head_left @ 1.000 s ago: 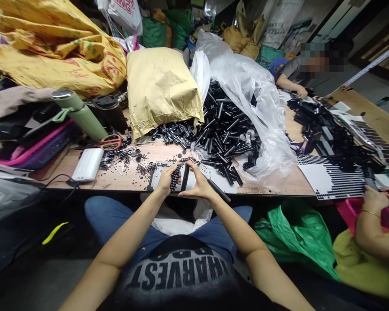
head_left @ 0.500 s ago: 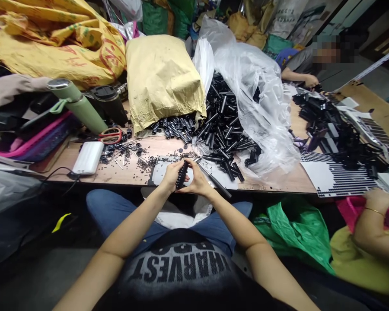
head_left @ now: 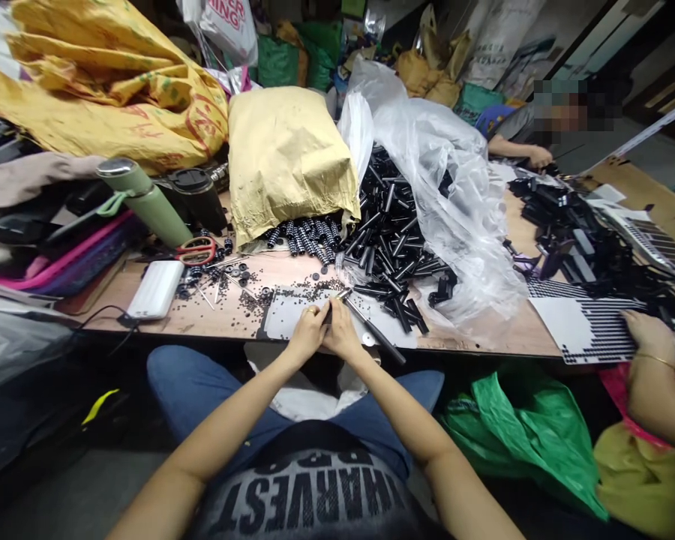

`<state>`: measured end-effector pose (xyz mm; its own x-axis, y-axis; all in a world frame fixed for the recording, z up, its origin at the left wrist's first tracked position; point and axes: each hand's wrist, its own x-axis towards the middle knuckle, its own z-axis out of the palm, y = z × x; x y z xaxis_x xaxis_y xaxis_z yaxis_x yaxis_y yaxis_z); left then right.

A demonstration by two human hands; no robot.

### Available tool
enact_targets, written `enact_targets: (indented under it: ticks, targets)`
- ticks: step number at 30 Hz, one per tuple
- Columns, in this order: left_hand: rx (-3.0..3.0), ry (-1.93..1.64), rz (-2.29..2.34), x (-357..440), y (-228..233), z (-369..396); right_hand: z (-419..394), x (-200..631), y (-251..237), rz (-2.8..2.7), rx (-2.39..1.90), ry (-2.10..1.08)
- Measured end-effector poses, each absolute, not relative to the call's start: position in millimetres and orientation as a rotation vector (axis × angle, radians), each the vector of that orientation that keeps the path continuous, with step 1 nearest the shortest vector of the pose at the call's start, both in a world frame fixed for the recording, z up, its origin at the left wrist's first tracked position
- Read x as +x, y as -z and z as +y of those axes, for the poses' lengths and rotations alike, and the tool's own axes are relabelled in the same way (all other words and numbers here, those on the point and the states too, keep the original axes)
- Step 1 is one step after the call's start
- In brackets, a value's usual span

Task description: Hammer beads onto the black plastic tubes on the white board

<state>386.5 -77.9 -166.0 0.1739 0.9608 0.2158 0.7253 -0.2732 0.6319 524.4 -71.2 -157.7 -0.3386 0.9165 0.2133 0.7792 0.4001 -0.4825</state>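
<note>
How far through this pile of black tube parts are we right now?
Done: nothing clearly reads as a finished batch; banded black pieces spill from the yellow paper sack, state unclear. In hand: left hand and right hand pressed together around one small dark part at the table edge. Left: a big heap of black tubes on the clear plastic bag, plus loose small bits.

wooden table [head_left: 484,341], heap of black tubes [head_left: 391,244], white power bank [head_left: 156,289], red-handled scissors [head_left: 196,251], green flask [head_left: 140,201]
</note>
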Motion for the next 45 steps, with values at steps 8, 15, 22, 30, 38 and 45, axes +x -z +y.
enact_targets:
  ticks: [8, 15, 22, 30, 38, 45]
  targets:
    - [2.723, -0.516, 1.568, 363, 175, -74, -80, 599, 125, -2.158, -2.093, -0.258]
    - [2.644, -0.483, 1.636, 370, 176, -81, -109, 580, 113, -2.198, -2.018, -0.512]
    - [2.61, -0.465, 1.578, 405, 180, -95, -114, 545, 87, -2.18, -1.679, -0.54]
    - [2.554, -0.54, 1.542, 402, 183, -79, -114, 528, 91, -2.401, -1.715, -0.623]
    - [2.367, -0.674, 1.412, 402, 148, -96, -80, 588, 114, -2.245, -1.88, -0.251]
    - [1.684, -0.957, 2.11, 312, 126, 49, -64, 610, 155, -2.267, -1.861, 0.138]
